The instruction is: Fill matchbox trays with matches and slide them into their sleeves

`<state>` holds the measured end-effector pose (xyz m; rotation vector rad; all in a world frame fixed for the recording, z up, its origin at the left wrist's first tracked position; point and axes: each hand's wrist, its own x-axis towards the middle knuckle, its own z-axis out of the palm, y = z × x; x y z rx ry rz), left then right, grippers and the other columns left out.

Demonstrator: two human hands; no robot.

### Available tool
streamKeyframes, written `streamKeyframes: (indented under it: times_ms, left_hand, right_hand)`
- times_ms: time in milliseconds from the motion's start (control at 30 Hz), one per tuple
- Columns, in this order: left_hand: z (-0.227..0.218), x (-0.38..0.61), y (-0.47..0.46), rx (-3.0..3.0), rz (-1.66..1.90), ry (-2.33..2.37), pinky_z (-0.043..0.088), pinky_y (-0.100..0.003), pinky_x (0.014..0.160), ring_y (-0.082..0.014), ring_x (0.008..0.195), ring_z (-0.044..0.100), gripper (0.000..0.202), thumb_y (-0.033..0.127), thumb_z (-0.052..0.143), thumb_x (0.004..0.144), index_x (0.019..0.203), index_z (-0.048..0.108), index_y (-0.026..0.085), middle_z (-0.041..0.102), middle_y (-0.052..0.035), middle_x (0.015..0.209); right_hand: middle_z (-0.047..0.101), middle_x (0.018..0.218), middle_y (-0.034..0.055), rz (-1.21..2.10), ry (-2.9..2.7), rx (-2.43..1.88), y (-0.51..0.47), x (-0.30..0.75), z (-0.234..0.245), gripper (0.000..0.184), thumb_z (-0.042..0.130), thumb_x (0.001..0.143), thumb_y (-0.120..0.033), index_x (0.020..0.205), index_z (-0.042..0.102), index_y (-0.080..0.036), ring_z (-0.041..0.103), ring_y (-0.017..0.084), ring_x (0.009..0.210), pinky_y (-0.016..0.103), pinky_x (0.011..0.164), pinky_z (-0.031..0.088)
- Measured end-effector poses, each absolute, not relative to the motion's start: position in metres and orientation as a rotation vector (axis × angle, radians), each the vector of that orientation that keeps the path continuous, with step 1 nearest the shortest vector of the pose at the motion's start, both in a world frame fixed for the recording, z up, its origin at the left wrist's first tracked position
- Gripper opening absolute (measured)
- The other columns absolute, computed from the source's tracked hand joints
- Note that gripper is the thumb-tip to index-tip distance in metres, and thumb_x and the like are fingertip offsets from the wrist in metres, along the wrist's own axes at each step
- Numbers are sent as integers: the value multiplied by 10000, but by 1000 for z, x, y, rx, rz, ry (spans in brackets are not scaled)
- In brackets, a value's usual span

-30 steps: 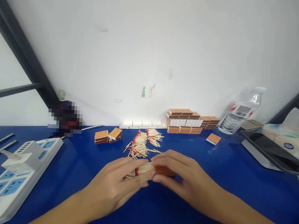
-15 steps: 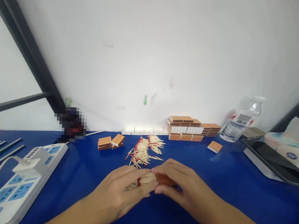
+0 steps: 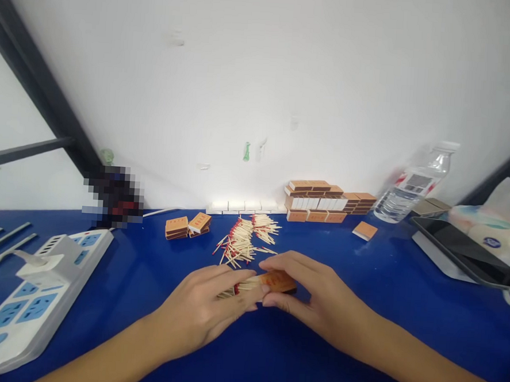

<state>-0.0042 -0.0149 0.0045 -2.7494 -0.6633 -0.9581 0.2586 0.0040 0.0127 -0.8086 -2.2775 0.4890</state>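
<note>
My left hand [image 3: 205,306] is closed around a matchbox tray full of matches [image 3: 247,285]; red match heads show between the fingers, and the tray's walls are mostly hidden. Against its right end lies an orange-brown matchbox sleeve [image 3: 280,281], gripped between the thumb and fingers of my right hand [image 3: 313,287]. Tray and sleeve meet end to end; how far one sits inside the other cannot be seen. Just beyond my hands, a loose pile of red-tipped matches [image 3: 240,242] spreads over the blue table [image 3: 253,358].
Stacked matchboxes [image 3: 317,203] stand by the wall, beside a row of white trays [image 3: 245,206]. Two small matchbox piles [image 3: 177,226] sit left, one box [image 3: 365,230] right. A water bottle [image 3: 413,189] and a phone [image 3: 471,250] are right; a power strip [image 3: 41,299] is left.
The camera view has tilted down, so everything sits higher in the picture. My right fingers have loosened a little, and more of the sleeve's top shows. Both hands stay together at the matchbox.
</note>
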Motion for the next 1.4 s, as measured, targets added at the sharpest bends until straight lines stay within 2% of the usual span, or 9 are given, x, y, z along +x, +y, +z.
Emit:
streamKeyframes:
  times_ms: [133, 333, 433, 600, 767, 967, 1100, 1233, 1400]
  left_hand:
    - [5, -3, -14, -2753, -1017, -676, 639, -352, 771, -186, 921, 693, 370, 112, 656, 1006, 1370, 678, 174, 739, -134, 1259]
    - [5, -3, -11, -2789, -1073, -708, 648, -362, 862, -187, 1032, 702, 446, 113, 680, 997, 1435, 640, 187, 718, -133, 1308]
    - [3, -3, -11, -2818, -1119, -717, 645, -364, 916, -192, 1085, 714, 473, 145, 700, 998, 1461, 613, 190, 725, -120, 1325]
    - [4, -1, -15, -2849, -1179, -778, 612, -326, 1045, -181, 1184, 721, 553, 190, 720, 999, 1520, 535, 179, 732, -102, 1345]
    - [8, -5, -13, -2885, -1183, -927, 564, -311, 1129, -192, 1274, 696, 537, 290, 746, 990, 1486, 564, 194, 705, -91, 1404]
    - [11, -8, -6, -2823, -1287, -1188, 632, -297, 923, -183, 1029, 767, 442, 345, 769, 969, 1382, 673, 219, 791, -48, 1188]
    - [11, -6, -6, -2882, -1364, -1244, 632, -270, 851, -199, 995, 793, 470, 409, 850, 887, 1303, 733, 225, 815, -40, 1172]
    - [9, -3, -8, -3016, -1304, -1136, 604, -256, 772, -170, 866, 775, 540, 400, 894, 823, 1301, 727, 213, 822, -29, 1075]
    - [10, 1, -10, -3142, -1241, -1068, 555, -233, 688, -130, 731, 688, 426, 413, 955, 714, 1021, 762, 190, 740, 26, 826]
  right_hand:
    - [755, 1148, 53, 532, -2278, -803, 2, 259, 17, 271, 733, 990, -379, 1211, 679, -231, 731, 178, 1014, 326, 891, 604]
    - [734, 1284, 82, 427, -2320, -732, 2, 260, 15, 293, 697, 1011, -284, 1296, 664, -227, 708, 195, 1178, 352, 1040, 585]
    - [744, 1263, 84, 365, -2333, -688, 3, 259, 12, 289, 686, 1018, -294, 1297, 654, -225, 721, 202, 1164, 358, 1031, 600]
    - [710, 1364, 112, 301, -2303, -673, 3, 256, 8, 441, 708, 1005, -342, 1405, 561, -227, 698, 229, 1253, 389, 1061, 598]
    - [731, 1316, 101, 196, -2282, -658, 6, 262, 12, 408, 696, 1012, -308, 1393, 579, -221, 723, 211, 1199, 352, 1040, 611]
    - [730, 1323, 98, 69, -2239, -686, 7, 266, 18, 359, 669, 1021, -225, 1373, 602, -220, 721, 205, 1210, 343, 1050, 610]
    - [727, 1340, 89, 54, -2258, -656, 6, 264, 14, 353, 656, 1029, -219, 1379, 609, -229, 715, 199, 1228, 347, 1079, 599]
    - [723, 1352, 90, 93, -2352, -552, -1, 258, 13, 289, 573, 1069, -200, 1352, 632, -210, 709, 182, 1237, 324, 1071, 602]
    - [673, 1412, 87, 340, -2504, -427, -10, 253, 16, 302, 482, 1085, -139, 1333, 638, -212, 687, 144, 1256, 276, 1044, 606]
